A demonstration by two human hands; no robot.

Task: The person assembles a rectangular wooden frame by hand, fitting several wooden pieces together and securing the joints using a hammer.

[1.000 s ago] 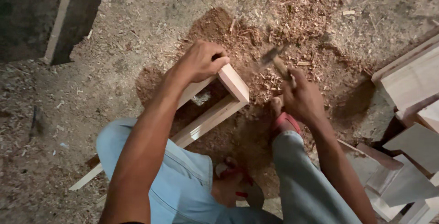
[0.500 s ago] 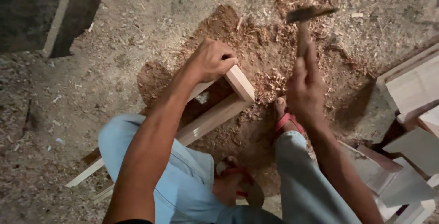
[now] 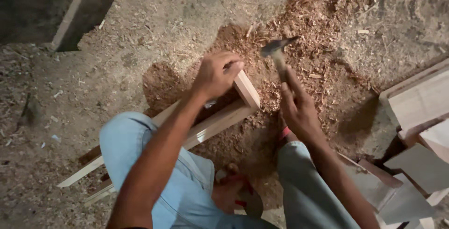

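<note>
A pale wooden frame [image 3: 220, 121] of narrow slats lies on the sawdust-strewn ground between my knees. My left hand [image 3: 216, 73] is closed over the top corner of the frame, pinching something small that I cannot make out. My right hand [image 3: 295, 107] grips the wooden handle of a hammer [image 3: 276, 51]. Its dark metal head hovers just right of the frame's short end piece [image 3: 247, 89], a little above it.
Heaps of brown wood shavings [image 3: 327, 46] cover the ground behind the frame. Stacked pale boards [image 3: 421, 102] and offcuts [image 3: 411, 173] lie at the right. A dark opening [image 3: 42, 9] is at the upper left. My blue-trousered legs [image 3: 177, 182] flank the frame.
The hammer was low near the frame, rose high half a second ago, and has now swung back down toward the frame's corner. My left hand has stayed on the corner.
</note>
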